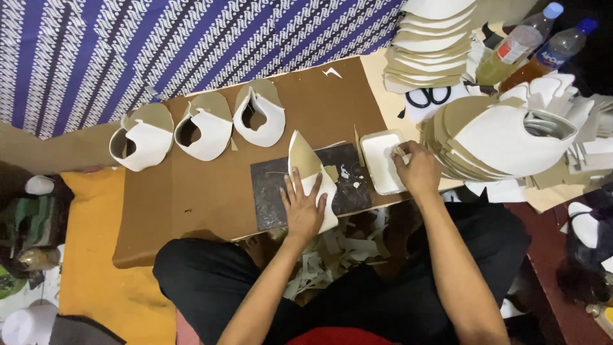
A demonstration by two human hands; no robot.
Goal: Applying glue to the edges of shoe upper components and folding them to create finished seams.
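My left hand [302, 208] lies flat, fingers spread, on a white and tan shoe-upper piece [305, 163] that rests on a dark work slab [271, 188]. My right hand [416, 169] reaches into a small white tray [378, 153] of white paste, fingers pinched on something small; I cannot tell what it is. Three folded shoe-upper pieces [201, 131] stand in a row on the brown board [191, 198] to the left.
A pile of white and tan cut pieces [498, 137] sits right of the tray, another stack [428, 45] behind it. Black scissors [428, 96] and two plastic bottles [523, 41] lie at the back right. Paper scraps [338, 249] litter my lap.
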